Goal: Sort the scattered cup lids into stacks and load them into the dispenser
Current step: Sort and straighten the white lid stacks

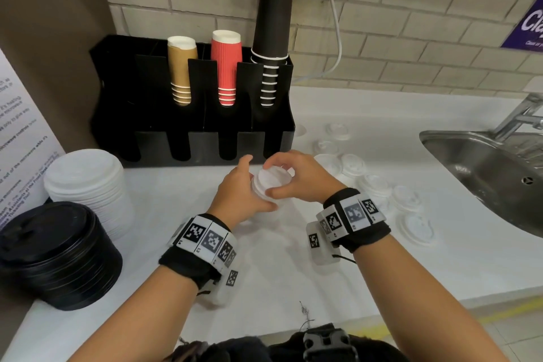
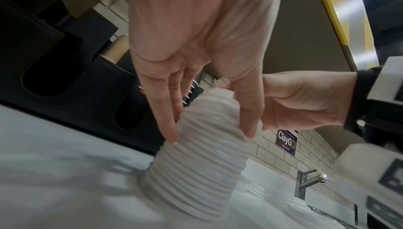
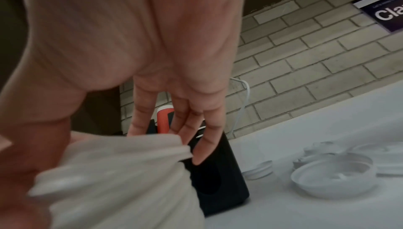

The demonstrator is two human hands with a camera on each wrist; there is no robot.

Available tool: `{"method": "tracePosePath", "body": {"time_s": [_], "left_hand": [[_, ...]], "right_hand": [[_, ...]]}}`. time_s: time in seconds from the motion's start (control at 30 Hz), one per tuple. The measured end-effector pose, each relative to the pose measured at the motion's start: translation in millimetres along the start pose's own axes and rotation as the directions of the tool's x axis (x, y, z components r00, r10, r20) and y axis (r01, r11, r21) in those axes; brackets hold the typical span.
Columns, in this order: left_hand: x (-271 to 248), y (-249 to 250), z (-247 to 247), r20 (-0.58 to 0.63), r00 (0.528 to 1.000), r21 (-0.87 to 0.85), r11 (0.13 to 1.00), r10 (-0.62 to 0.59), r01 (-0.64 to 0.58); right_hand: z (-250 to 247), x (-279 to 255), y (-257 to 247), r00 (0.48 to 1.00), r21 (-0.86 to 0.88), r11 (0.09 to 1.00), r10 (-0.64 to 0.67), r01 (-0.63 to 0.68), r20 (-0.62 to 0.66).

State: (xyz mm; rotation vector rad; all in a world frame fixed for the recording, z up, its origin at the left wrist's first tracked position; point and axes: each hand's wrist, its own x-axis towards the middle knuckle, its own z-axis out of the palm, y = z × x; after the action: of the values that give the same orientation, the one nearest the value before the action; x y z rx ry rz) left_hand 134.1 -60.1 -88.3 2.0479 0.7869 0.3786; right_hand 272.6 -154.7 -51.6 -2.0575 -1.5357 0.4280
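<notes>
Head view: both hands' grip w/ ribbed white lid stack point(image 1: 271, 182).

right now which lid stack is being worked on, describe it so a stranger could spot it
Start at the black cup dispenser against the brick wall. Just in front of it on the white counter stands a narrow stack of white lids, gripped by the left hand and right hand; the wider white and black stacks sit untouched at left.

We see the dispenser point(image 1: 191, 138) at the counter's point(image 1: 279, 288) back, two lid stacks point(image 1: 85, 182) at its front left, loose lids point(image 1: 376, 185) to the right, and the sink point(image 1: 484, 173) beyond them.
</notes>
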Motion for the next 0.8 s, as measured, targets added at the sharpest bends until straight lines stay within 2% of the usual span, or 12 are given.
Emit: {"method": "tracePosePath", "body": {"time_s": [0.33,0.47,0.53,0.6,0.7,0.77,0.8], "left_hand": [[-0.6,-2.2,1.7,-0.007,1.0,-0.024,1.0,0.009,-0.009],[-0.9,-7.1,1.3,0.068,0.997,-0.134,0.991,0.034,-0.025],[0.1,-8.9,0.8,0.09,0.996,-0.133,0.991,0.026,-0.014],[2.1,-9.1,1.8,0.069,0.997,-0.11,0.994,0.024,-0.016],[4.1,-8.8,2.6,0.036,0.999,-0.106,0.994,0.011,-0.007],[5.8,-9.0,2.4,0.033,0.999,-0.11,0.994,-0.002,0.006],[6.5,-8.9,1.8,0.031,1.0,-0.099,0.995,-0.004,0.007]], "right_hand": [[11.6,-0.9,-1.5,0.999,-0.031,0.999,0.041,-0.042,-0.016],[13.1,-8.1,5.4,0.999,0.02,0.999,0.047,-0.047,-0.012],[12.7,-9.9,9.6,0.999,0.048,0.998,0.034,-0.033,-0.002],[8.5,-11.1,14.3,0.998,0.094,0.995,0.007,-0.014,0.066],[-7.6,-7.4,27.1,0.981,0.297,0.954,-0.019,-0.039,0.192],[-19.6,-0.1,40.0,0.989,0.254,0.962,0.073,-0.104,0.129],[-25.4,5.4,47.6,0.983,0.129,0.975,0.17,-0.178,0.073]]}}
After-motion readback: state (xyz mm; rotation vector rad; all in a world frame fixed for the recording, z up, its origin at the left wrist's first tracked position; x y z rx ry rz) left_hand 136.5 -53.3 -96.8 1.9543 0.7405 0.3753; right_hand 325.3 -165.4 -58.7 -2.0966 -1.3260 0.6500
